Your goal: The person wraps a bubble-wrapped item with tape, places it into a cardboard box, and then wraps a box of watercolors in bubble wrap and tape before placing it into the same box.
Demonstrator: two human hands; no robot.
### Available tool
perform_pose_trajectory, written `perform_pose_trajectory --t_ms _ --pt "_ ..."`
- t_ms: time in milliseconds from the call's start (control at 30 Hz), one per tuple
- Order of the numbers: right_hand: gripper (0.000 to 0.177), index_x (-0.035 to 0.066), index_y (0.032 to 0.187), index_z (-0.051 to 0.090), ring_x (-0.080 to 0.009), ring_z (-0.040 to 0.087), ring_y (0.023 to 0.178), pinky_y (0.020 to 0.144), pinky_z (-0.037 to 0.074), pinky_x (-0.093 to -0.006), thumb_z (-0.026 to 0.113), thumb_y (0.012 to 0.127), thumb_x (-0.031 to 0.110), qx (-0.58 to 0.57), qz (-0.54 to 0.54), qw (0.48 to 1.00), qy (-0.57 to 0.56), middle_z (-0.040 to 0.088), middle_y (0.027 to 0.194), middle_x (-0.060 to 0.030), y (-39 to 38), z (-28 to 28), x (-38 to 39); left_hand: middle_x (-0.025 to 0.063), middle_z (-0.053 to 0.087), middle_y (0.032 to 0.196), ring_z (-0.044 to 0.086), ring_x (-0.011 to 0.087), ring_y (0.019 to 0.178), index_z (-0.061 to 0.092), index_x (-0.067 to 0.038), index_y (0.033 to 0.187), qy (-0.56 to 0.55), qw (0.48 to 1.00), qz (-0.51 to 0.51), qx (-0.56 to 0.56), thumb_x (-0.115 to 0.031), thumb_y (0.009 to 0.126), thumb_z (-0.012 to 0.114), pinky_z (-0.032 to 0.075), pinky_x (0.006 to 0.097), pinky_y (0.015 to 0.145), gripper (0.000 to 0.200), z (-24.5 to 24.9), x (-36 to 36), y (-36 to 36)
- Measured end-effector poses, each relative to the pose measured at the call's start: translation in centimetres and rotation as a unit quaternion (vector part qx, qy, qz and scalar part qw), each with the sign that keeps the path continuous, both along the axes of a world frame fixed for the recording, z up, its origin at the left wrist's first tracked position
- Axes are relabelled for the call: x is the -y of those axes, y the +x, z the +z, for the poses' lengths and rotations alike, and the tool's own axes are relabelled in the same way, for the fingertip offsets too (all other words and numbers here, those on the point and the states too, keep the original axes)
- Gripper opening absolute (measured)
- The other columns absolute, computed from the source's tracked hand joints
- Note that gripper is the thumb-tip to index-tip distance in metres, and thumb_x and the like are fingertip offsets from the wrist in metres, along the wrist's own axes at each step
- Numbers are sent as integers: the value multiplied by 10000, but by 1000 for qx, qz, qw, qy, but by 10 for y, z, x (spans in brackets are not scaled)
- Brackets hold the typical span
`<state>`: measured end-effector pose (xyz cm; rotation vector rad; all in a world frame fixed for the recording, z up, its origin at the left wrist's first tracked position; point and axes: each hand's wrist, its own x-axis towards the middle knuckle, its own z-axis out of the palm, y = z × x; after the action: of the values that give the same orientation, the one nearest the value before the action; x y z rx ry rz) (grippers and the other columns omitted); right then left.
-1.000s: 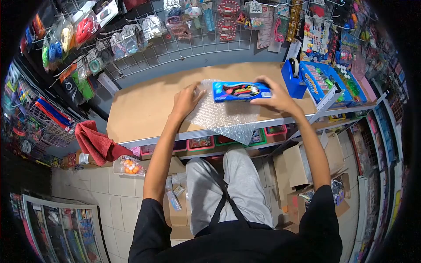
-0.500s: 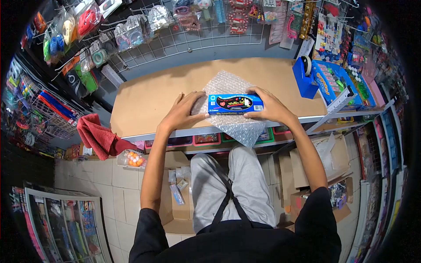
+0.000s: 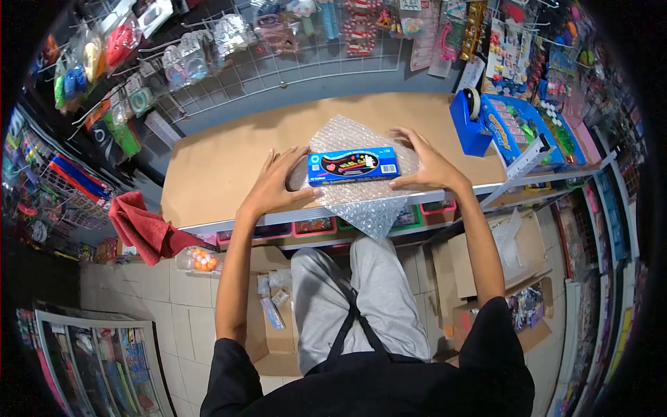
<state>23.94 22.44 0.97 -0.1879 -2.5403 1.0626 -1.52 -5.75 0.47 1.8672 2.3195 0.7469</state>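
While the blue box (image 3: 353, 165) lies on bubble wrap (image 3: 375, 215), L hand (image 3: 274, 182) & R hand (image 3: 432, 167) flank it, fingers (image 3: 411, 137) apart, thumbs prob. touching it.

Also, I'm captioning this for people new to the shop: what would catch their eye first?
Probably the bright blue box, lying on bubble wrap between the left hand and the right hand. Next, the red cloth by the left front corner of the tan worktop, then the blue tape dispenser near its right end.
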Motion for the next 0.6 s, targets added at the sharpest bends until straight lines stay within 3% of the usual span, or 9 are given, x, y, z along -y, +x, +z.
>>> perform_pose_trajectory --t_ms 67,100,200,333,400,500,600 --pt "994 51 1431 490 -337 473 1370 1154 365 -448 917 651 496 55 0 998 -13 539 1423 -183 10 4 -10 125 517 1520 410 307 1465 431 -96 1531 14 1000 -15 11 -526 800 796 147 556 1256 923 -1 -6 3" --pt "956 66 1405 528 -309 460 1389 1150 352 -451 900 659 534 106 -32 992 66 529 1446 -152 15 9 -9 138 547 1484 466 314 1420 464 -82 1506 25 998 -11 48 -480 796 811 149 547 1258 885 2 -8 7" --pt "914 97 1394 557 -306 474 1377 1154 328 -453 884 673 554 73 -26 990 119 556 1423 -117 19 -3 -4 156 579 1440 521 329 1364 504 -71 1472 43 996 -35 71 -432 784 826 176 541 1255 842 5 -16 6" --pt "841 133 1376 583 -307 469 1372 1167 309 -452 866 701 548 44 -62 995 62 555 1419 -84 18 -6 0 191 598 1380 552 340 1305 510 -47 1465 56 992 -35 106 -322 769 860 320 462 1197 826 6 -16 12" --pt "819 132 1350 608 -303 470 1367 1167 315 -449 865 696 551 45 -60 992 97 561 1404 -81 16 -10 0 196 605 1361 565 342 1280 517 -48 1456 63 993 -35 90 -303 771 860 388 435 1150 808 4 -16 11" --pt "784 112 1338 621 -303 465 1361 1161 338 -435 880 701 489 47 -61 990 119 564 1381 -95 15 -8 0 171 610 1377 551 359 1311 538 -77 1434 57 994 -25 89 -367 795 823 239 544 1240 757 4 -16 12" --pt "778 99 1343 620 -306 464 1357 1158 349 -429 886 705 455 44 -61 991 111 563 1375 -105 17 -7 1 170 611 1375 551 361 1309 558 -71 1406 57 994 -21 96 -363 787 826 241 544 1239 735 7 -16 15"
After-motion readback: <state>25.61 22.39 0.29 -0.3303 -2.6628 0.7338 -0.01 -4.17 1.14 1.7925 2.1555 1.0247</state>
